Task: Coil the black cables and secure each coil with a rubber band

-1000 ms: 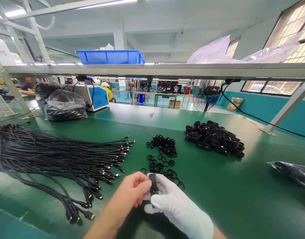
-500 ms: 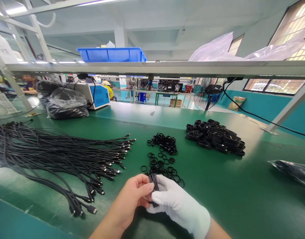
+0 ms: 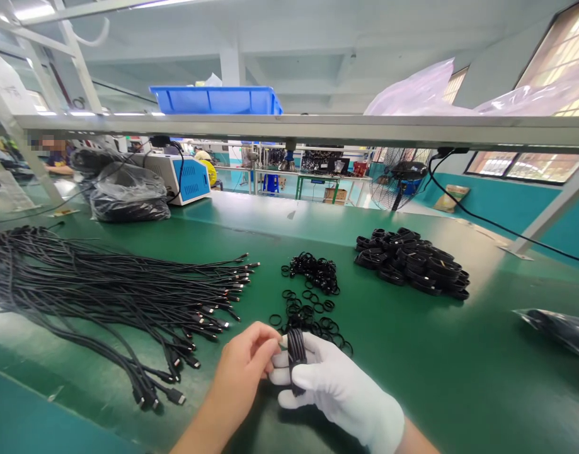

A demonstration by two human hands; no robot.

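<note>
1. A small black cable coil (image 3: 297,345) is gripped right here at the near middle of the scene, above the green table (image 3: 435,378), its strands stacked side by side and stood roughly upright.
2. The hold is supplied by the white-gloved right hand (image 3: 334,378): the coil is clasped between thumb and curled fingers, the thumb pressed across its near face.
3. Just to the left, the bare left hand (image 3: 246,359) is half closed, thumb and fingertips drawn together beside the coil and the gloved fingertips; whether anything is pinched there cannot be told.
4. Directly beyond the hands, loose black rings (image 3: 312,307) are scattered, some partly hidden by the glove, and farther off a denser pile of rings (image 3: 314,272) is seen.
5. The left side is filled by a broad spread of straight black cables (image 3: 119,277), most of their plugs pointed right or toward the near edge.
6. Over on the far right, a heap of coiled cables (image 3: 414,261) is stacked, and a clear plastic bag with dark contents (image 3: 556,331) is seen nearer, at the right edge.
7. At the far left, a stuffed plastic bag (image 3: 128,198) is set beside a blue-and-white machine (image 3: 188,180).
</note>
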